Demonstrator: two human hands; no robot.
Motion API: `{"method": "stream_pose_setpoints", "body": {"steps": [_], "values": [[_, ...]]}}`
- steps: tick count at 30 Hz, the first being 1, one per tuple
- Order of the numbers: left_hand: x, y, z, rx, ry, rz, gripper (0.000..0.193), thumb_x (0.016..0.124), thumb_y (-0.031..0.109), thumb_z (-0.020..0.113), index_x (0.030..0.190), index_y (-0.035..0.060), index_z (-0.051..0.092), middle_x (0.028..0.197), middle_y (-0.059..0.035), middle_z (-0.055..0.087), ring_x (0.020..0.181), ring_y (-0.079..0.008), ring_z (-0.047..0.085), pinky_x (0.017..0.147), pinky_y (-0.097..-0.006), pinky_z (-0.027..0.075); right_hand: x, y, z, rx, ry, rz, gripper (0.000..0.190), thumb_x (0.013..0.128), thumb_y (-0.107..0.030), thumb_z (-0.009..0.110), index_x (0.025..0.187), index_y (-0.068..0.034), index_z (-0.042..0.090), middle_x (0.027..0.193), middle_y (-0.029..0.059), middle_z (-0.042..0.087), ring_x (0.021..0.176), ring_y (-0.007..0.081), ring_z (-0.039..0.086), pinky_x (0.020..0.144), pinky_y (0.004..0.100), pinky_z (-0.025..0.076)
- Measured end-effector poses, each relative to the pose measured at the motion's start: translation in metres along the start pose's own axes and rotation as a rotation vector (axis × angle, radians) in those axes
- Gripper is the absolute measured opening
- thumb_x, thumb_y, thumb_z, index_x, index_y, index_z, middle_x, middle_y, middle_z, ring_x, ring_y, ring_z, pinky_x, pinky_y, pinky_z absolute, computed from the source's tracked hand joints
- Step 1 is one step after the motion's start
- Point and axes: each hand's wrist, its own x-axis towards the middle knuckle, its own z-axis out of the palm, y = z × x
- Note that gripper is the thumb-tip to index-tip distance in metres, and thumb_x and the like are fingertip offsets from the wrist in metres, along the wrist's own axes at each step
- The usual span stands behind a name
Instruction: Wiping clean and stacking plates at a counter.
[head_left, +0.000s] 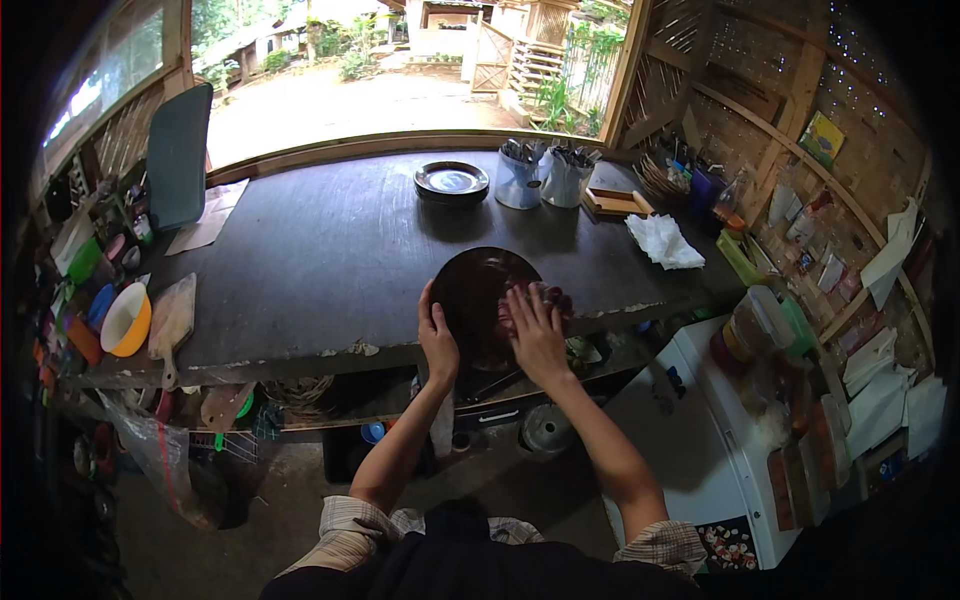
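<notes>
A round, dark, glossy plate (476, 307) is held over the front edge of the dark countertop (315, 277). My left hand (439, 341) grips its left rim, with the thumb on the near face. Against the plate's right side, my right hand (538, 337) presses a crumpled dark red cloth (559, 301) under spread fingers. Part of the cloth is hidden by that hand. Beyond them on the counter stands a stack of dark plates (451, 182).
Two containers of cutlery (517, 180) stand by the window, beside a wooden tray (616, 201) and a crumpled white cloth or paper (665, 241). Leftward are a wooden cutting board (172, 315) and a yellow bowl (126, 321). A white freezer or refrigerator (675, 435) flanks me at right.
</notes>
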Motion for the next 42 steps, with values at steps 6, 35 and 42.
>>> {"method": "stream_pose_setpoints", "body": {"steps": [6,35,42], "values": [[0.0,-0.003,0.0,-0.024,0.047,-0.042,0.037,0.095,0.014,0.032,0.13,0.004,0.04,0.131,-0.0129,0.044,0.122,-0.0237,0.04,0.102,-0.032,0.028,-0.023,-0.035,-0.005,0.224,-0.019,-0.166,0.057,0.08,-0.022,0.057,0.133,-0.01,0.038,0.138,0.0059,0.037,0.13,0.0233,0.029,0.103,0.0449,0.024],[-0.013,-0.009,-0.05,0.027,0.066,-0.173,0.036,0.095,0.013,0.031,0.127,0.0034,0.044,0.127,-0.0129,0.046,0.118,-0.0222,0.042,0.101,-0.0307,0.029,0.059,0.106,0.064,0.035,-0.144,0.133,0.047,0.081,-0.018,0.054,0.127,-0.011,0.044,0.13,0.0067,0.046,0.125,0.0296,0.035,0.102,0.0479,0.026],[-0.036,0.004,-0.062,0.005,0.124,-0.188,0.036,0.095,0.013,0.032,0.127,0.0031,0.044,0.128,-0.0104,0.046,0.118,-0.0203,0.042,0.101,-0.0292,0.028,0.037,0.057,0.053,0.408,0.117,0.137,0.043,0.083,-0.016,0.05,0.125,-0.006,0.045,0.126,0.0146,0.048,0.12,0.0309,0.041,0.101,0.0439,0.028]]}}
